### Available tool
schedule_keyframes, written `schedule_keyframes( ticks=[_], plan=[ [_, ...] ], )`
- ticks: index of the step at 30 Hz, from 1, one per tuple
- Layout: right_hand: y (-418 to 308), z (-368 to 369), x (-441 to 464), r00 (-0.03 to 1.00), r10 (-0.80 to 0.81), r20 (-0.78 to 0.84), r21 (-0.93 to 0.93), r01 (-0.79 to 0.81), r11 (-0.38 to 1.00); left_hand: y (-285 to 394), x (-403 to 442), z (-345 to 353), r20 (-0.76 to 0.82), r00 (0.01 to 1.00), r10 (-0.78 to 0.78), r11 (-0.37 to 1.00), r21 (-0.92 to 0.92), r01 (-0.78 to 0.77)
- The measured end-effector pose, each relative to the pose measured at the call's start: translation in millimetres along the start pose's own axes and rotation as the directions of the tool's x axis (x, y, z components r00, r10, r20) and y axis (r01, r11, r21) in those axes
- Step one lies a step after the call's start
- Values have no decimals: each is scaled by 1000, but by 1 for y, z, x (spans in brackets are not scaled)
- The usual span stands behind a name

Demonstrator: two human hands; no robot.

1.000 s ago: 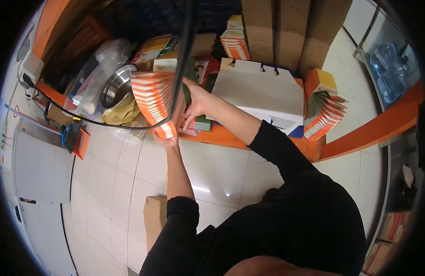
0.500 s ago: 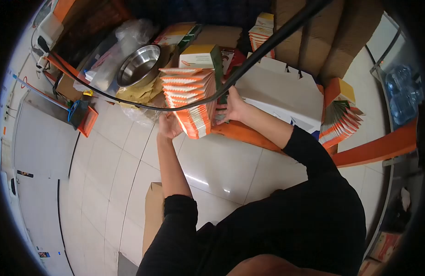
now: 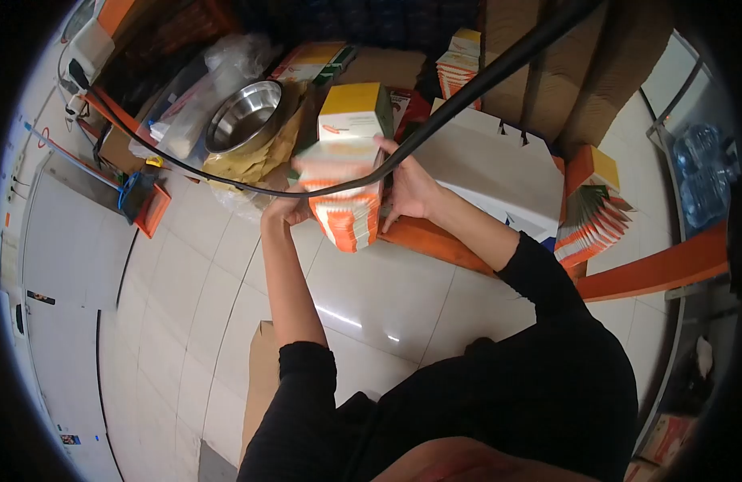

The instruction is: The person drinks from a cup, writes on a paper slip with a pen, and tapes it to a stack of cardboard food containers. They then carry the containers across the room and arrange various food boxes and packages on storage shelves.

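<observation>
Between my two hands is a thick stack of orange-and-white packets [image 3: 344, 225], its upper part smeared by motion. My left hand [image 3: 284, 210] grips its left side, the fingers partly hidden behind it. On the other side, my right hand [image 3: 413, 189] presses against the stack with thumb and fingers spread along it. Just beyond the stack stands a yellow-and-white box [image 3: 356, 112]. A black cable [image 3: 459, 100] crosses in front of the stack and part of my right hand.
A steel bowl [image 3: 244, 116] rests on crumpled yellow-brown paper [image 3: 254, 167] at the left. Right of my hands lies a white carton [image 3: 487, 165] on an orange bench [image 3: 439, 243]. More packets [image 3: 594, 229] fan out at the right, under an orange-yellow box [image 3: 593, 167].
The stack has shifted slightly to the right, and its packets look more pressed together and blurred. My left hand has drawn a little left; my right thumb is now higher along the stack.
</observation>
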State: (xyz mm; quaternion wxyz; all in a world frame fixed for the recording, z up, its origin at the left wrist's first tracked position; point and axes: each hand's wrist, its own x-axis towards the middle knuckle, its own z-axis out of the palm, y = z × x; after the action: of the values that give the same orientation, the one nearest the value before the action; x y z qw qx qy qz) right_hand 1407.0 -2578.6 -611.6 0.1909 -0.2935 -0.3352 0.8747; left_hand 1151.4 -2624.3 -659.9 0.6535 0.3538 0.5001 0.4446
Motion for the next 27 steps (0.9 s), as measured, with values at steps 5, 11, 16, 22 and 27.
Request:
schedule_keyframes(
  ticks=[5, 11, 16, 22, 27],
  plan=[
    [0, -18, 18, 994, 2, -106, -33, -6, 999, 13, -4, 34, -145, 971, 191, 981, -17, -195],
    [-18, -41, 56, 940, -338, -34, 57, 340, 939, 47, 19, 66, -32, 884, 467, 883, -34, -468],
    [-43, -69, 93, 942, -320, 104, 269, 283, 920, 59, 41, 58, -14, 795, 606, 775, -217, -594],
    [-137, -100, 167, 855, -517, 22, 167, 507, 846, 40, 13, -7, -457, 732, 506, 862, 242, -445],
    [-242, -183, 271, 823, -564, -74, 147, 568, 810, 0, -71, -29, -136, 781, 610, 578, 750, -322]
  ],
)
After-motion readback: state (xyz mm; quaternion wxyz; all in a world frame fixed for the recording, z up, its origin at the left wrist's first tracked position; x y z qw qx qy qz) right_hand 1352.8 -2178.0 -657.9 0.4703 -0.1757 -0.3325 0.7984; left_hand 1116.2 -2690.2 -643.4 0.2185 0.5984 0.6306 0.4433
